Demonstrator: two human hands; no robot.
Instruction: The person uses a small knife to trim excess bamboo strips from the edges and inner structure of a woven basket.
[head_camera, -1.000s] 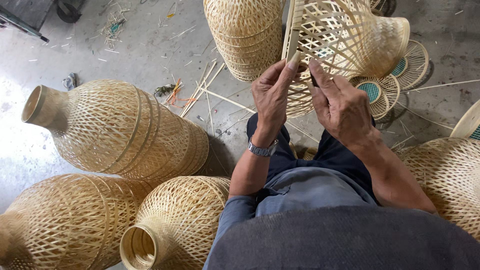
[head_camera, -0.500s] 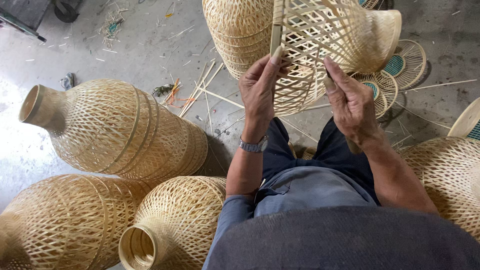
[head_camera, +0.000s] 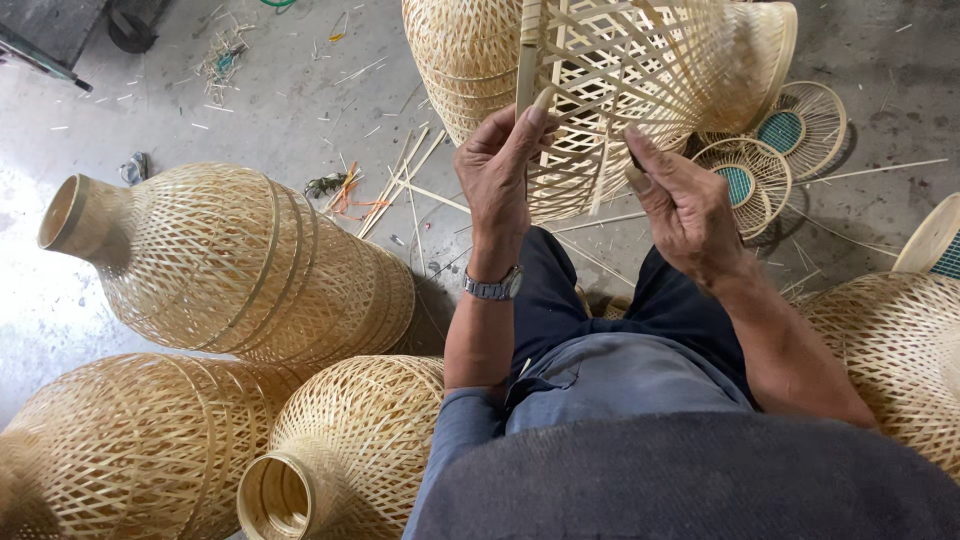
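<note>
Unfinished open-weave bamboo basket (head_camera: 640, 90), pale tan, loose strips protruding, tipped on its side, held up at upper centre of frame

Hands: I count two, left hand (head_camera: 500, 165) and right hand (head_camera: 685, 205).
Finished woven lampshades: I see five around me.
Half-woven lampshade (head_camera: 640, 90): one.
Round woven discs: I make out three.
Wristwatch (head_camera: 493, 288): one.
</note>
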